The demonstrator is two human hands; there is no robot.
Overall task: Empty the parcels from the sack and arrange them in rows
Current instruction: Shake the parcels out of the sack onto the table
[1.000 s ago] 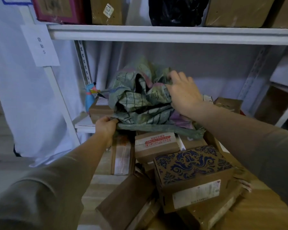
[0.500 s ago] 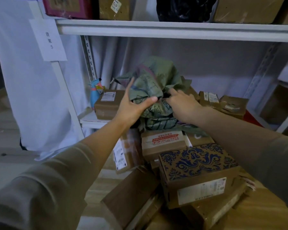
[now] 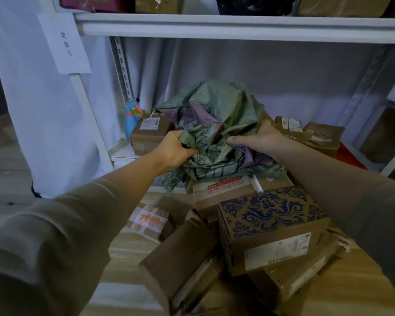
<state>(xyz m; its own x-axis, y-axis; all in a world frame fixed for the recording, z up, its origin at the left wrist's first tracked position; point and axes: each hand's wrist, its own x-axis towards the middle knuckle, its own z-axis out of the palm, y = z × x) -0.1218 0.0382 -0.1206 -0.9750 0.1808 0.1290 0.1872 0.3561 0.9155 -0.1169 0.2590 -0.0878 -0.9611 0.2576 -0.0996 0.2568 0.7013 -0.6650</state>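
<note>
A crumpled green and purple woven sack (image 3: pixel 217 117) is bunched up on the low shelf, on top of a pile of cardboard parcels. My left hand (image 3: pixel 173 149) grips a fold at its left side. My right hand (image 3: pixel 260 139) holds its right side, thumb pointing left across the fabric. Below lie a parcel with red printed tape (image 3: pixel 221 190), a box with a blue floral pattern (image 3: pixel 271 215), and a plain brown box (image 3: pixel 178 258) tipped on the floor.
A brown parcel with a white label (image 3: pixel 149 135) sits on the shelf's left end beside a blue bird-shaped bottle (image 3: pixel 131 120). More small parcels (image 3: pixel 322 135) lie at the right. A white upper shelf (image 3: pixel 237 27) hangs overhead; a paper sign (image 3: pixel 64 42) marks the post.
My left hand went from spread open against the sack to gripping a fold of it. The sack is bundled tighter between both hands. The view has drawn closer.
</note>
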